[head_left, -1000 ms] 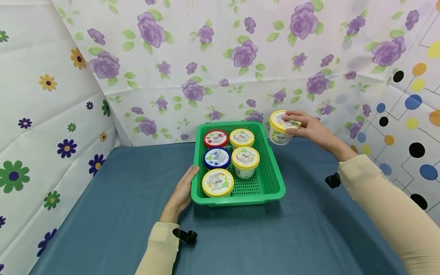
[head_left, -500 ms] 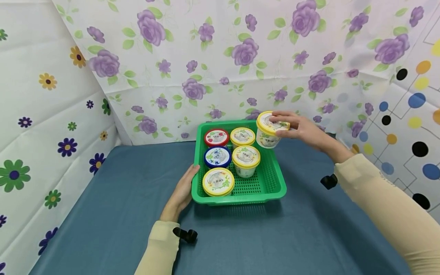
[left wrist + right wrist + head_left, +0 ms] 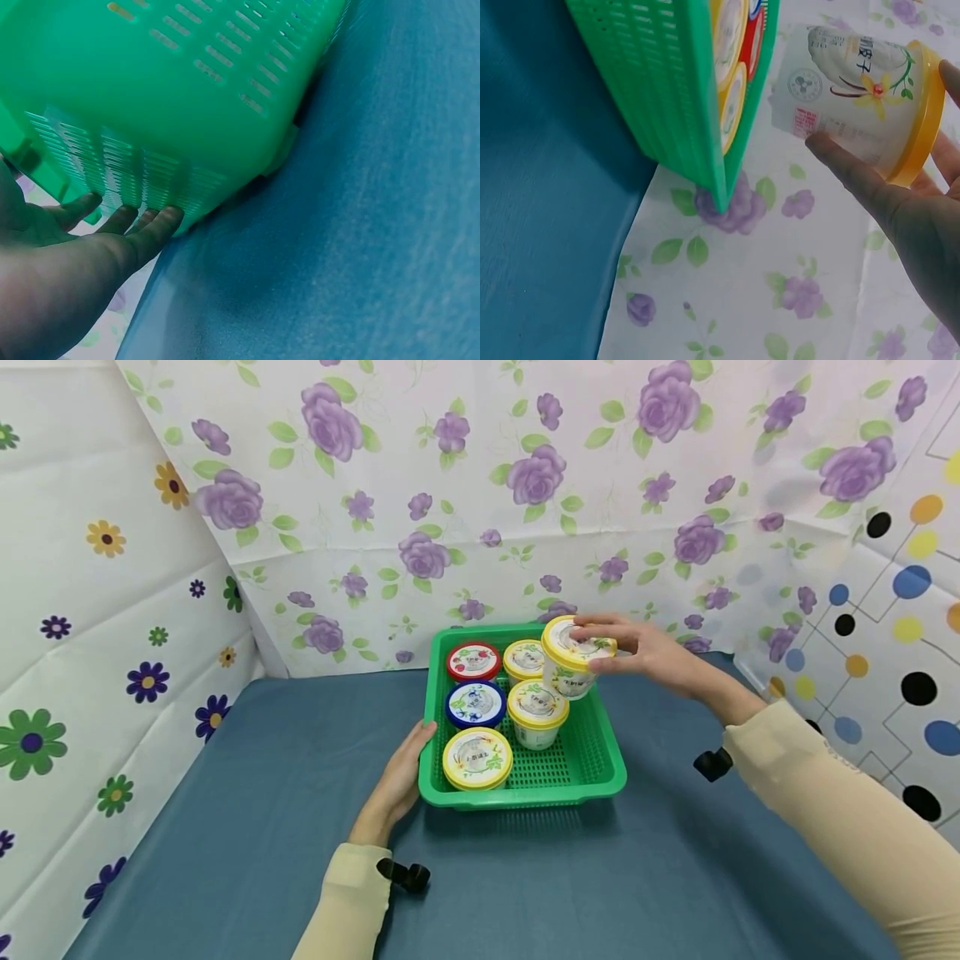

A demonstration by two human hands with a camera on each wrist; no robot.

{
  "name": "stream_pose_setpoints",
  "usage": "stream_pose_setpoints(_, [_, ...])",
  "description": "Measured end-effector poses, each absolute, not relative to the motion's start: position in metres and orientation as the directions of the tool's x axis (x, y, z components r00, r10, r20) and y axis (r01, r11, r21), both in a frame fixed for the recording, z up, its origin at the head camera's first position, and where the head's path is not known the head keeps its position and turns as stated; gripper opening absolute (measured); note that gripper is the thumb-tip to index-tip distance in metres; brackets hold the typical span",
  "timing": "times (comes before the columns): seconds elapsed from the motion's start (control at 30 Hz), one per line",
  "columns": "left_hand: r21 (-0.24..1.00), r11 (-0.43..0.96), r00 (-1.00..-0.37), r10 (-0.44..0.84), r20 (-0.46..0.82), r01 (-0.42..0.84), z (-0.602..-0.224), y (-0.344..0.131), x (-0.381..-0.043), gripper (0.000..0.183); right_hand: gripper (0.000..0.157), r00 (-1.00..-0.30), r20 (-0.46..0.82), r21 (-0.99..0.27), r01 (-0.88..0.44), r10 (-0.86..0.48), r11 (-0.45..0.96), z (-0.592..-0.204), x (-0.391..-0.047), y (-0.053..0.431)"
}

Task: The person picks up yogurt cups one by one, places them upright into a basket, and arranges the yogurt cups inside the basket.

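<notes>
My right hand (image 3: 633, 652) holds a white tub with a yellow lid (image 3: 567, 677), fingers and thumb about its lid and side. This tub hangs tilted above the right part of a green plastic basket (image 3: 592, 781). In the right wrist view, a vanilla flower print shows on the tub (image 3: 855, 97). My left hand (image 3: 397, 772) holds the basket's left side, thumb at the rim and fingers (image 3: 157, 229) against the outer wall. Inside stand a red-lidded tub (image 3: 473, 661), a blue-lidded tub (image 3: 476, 703) and several yellow-lidded tubs (image 3: 477, 758). The held tub partly hides the back yellow-lidded one.
Under the basket lies a blue-green tablecloth (image 3: 285, 827). A white curtain with purple roses (image 3: 427, 556) rises behind it, with patterned cloths at the left (image 3: 105, 610) and right (image 3: 911, 635). Bare perforated floor shows in the basket's front right corner (image 3: 551, 768).
My right hand has carried the yellow-lidded tub leftwards from beyond the basket's right rim to above its inside, then slightly lower. My left hand and the basket stay nearly still.
</notes>
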State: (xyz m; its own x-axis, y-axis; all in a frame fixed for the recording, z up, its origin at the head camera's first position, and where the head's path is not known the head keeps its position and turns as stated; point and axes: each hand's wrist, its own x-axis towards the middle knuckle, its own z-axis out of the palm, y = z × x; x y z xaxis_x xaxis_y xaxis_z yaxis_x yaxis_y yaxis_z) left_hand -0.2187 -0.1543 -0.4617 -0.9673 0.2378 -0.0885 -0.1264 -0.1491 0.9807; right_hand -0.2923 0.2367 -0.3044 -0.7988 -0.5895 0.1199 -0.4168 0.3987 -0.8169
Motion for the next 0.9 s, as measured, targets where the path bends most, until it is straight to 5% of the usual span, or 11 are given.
stream_pose_setpoints(0.9, [0.981,-0.145,-0.970,0.227,-0.091,-0.126,-0.463,-0.156,-0.220,0.072,0.048,-0.586,-0.036,-0.820,-0.445,-0.809,0.359,-0.301,-0.283,0.216])
